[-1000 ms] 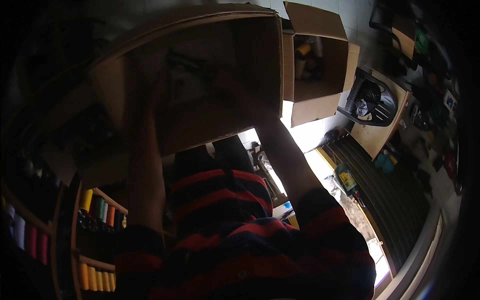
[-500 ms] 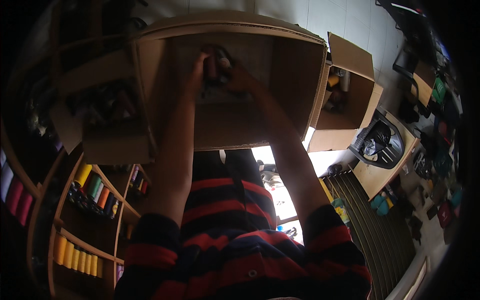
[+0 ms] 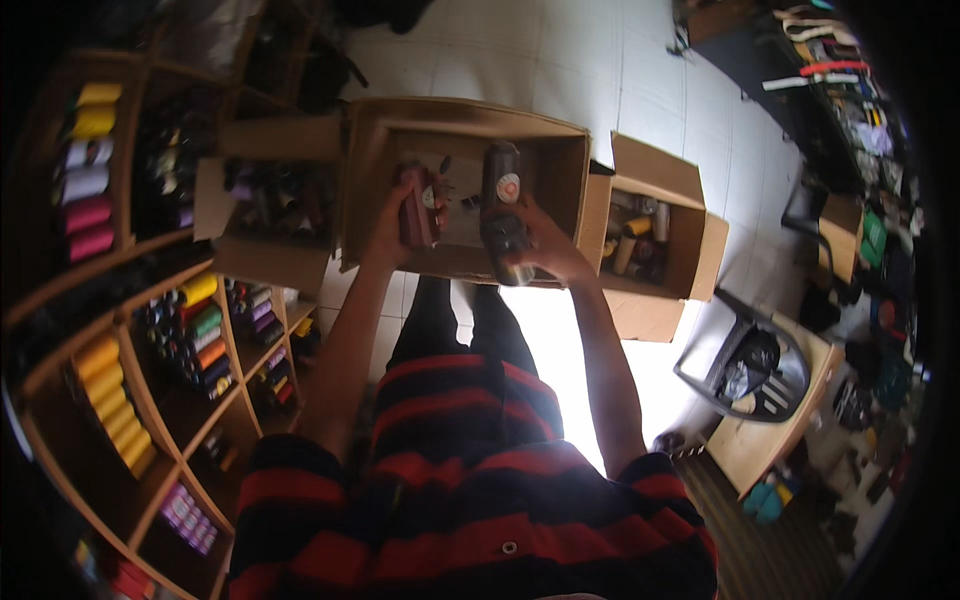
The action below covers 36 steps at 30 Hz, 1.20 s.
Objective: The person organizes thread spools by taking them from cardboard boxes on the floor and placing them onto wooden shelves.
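Above a large open cardboard box (image 3: 568, 170), my left hand (image 3: 386, 238) is closed around a reddish-brown thread spool (image 3: 415, 215), perhaps more than one. To its right, my right hand (image 3: 550, 246) grips two dark grey thread spools. The far dark spool (image 3: 500, 165) has a round pale label on its end, and the near dark spool (image 3: 506, 240) sits against my palm and fingers. A few small dark bits lie on the box's pale bottom between my hands.
A smaller open box (image 3: 690, 232) with yellow, brown and grey spools stands right of the large one. Another open box (image 3: 275, 247) holding dark spools is on the left. Wooden shelves (image 3: 190, 440) of coloured spools line the left side. A black chair (image 3: 760, 365) stands at right.
Both hands have come up out of the large box, bringing spools with them, and moved farther apart. The view has pulled back, so the boxes appear smaller and more shelves show.
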Available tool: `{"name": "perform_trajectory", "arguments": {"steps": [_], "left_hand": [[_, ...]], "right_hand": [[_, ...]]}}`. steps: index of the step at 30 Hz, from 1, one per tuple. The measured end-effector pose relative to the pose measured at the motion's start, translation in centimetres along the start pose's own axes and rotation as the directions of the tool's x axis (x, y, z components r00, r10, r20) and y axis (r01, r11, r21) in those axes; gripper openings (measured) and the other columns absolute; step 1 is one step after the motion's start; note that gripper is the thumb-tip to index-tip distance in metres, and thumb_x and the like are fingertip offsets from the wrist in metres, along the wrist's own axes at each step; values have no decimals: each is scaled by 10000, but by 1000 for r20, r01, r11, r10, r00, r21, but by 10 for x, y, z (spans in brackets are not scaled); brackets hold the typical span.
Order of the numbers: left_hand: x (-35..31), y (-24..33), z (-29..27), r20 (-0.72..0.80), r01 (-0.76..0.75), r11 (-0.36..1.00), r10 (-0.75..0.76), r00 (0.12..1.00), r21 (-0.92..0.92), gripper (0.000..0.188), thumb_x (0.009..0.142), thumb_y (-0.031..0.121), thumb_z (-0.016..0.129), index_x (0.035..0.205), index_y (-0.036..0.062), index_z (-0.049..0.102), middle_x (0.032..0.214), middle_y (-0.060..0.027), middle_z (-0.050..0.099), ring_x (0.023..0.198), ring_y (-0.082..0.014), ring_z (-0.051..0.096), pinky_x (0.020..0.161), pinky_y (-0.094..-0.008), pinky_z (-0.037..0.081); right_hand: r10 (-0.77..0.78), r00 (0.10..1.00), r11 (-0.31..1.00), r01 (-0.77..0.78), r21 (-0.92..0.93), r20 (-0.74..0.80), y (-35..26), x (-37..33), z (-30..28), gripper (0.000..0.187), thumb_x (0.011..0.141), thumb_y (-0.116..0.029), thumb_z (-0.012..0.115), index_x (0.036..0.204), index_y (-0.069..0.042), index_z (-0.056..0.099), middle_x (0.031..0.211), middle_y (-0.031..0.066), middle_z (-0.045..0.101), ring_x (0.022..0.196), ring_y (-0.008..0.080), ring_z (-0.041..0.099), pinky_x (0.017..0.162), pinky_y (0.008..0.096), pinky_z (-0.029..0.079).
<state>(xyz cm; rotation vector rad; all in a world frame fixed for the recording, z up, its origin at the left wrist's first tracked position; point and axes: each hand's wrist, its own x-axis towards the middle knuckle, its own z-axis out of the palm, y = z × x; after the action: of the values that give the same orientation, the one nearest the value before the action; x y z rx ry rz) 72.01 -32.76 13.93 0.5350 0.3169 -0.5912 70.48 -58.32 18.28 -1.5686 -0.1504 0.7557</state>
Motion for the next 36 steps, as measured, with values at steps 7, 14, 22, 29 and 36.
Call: {"name": "perform_trajectory", "arguments": {"steps": [7,14,22,29,36], "left_hand": [[-125,-27,53,40,-289,938,302,952,-191,505,835,536,575,1041,78,531,760,-69,509,672,-242,519,562,-337,416],[-246,-55,53,-93,-664,742,670,736,89,593,751,532,642,1053,30,556,1105,-121,563,986,-266,561,820,-367,462],[-414,-114,36,-102,-747,634,772,628,197,666,723,494,665,1178,21,548,1111,-85,606,1020,-178,589,876,-280,479],[-543,-172,8,-293,-881,418,890,349,220,666,726,508,663,1168,23,551,1116,-103,594,1016,-192,593,876,-308,487],[-649,-213,-42,-455,-933,259,882,123,249,697,746,570,635,1174,33,512,1101,-151,593,971,-225,623,806,-358,542]], "right_hand": [[-174,926,981,192,-22,334,-61,-67,57,725,555,-156,772,1251,-174,573,1386,125,286,1330,332,315,1096,443,337],[-159,749,980,201,9,643,-88,-96,124,727,543,-142,763,1247,-142,582,1387,147,286,1353,325,297,1109,423,319],[101,248,949,268,-168,963,-115,-104,263,706,545,-135,747,1233,-114,591,1359,125,314,1309,305,348,1098,403,320],[187,-24,927,336,-168,982,-105,-138,416,708,558,-52,764,1240,-87,578,1367,73,337,1303,245,370,1098,355,307],[159,254,941,254,-224,954,-70,-161,523,634,687,-101,783,1267,-91,526,1239,63,526,1151,191,518,1009,356,400]]}}
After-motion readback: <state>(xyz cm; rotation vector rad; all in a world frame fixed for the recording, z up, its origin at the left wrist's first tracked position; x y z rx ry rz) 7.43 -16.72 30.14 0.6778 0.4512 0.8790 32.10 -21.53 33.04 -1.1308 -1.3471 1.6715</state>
